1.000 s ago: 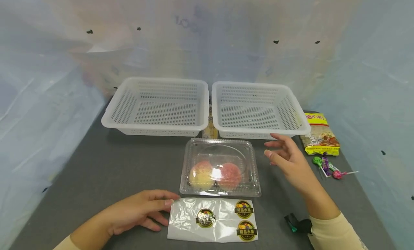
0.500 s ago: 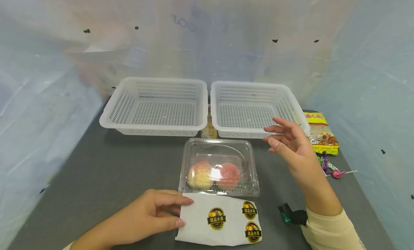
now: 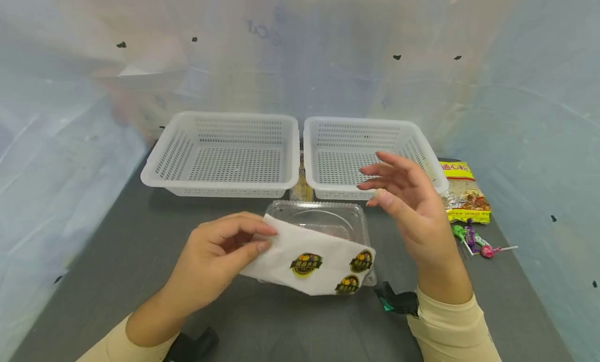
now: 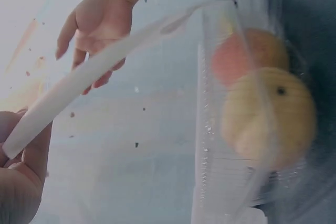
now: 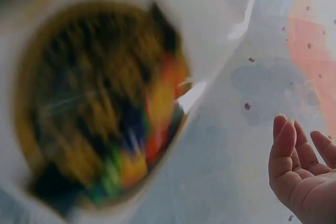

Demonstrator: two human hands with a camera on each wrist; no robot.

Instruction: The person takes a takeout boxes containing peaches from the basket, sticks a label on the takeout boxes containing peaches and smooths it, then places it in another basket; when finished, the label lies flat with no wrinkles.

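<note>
While over grey tabletop [image 3: 145,237], walls [image 3: 328,80] behind, sheet [image 3: 311,263] in left hand [image 3: 211,263], right hand [image 3: 414,211] relaxed.

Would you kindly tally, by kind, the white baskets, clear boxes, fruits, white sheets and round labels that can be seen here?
White baskets: 2
Clear box: 1
Fruits: 2
White sheet: 1
Round labels, on the sheet in the head view: 3
Total: 9
</note>
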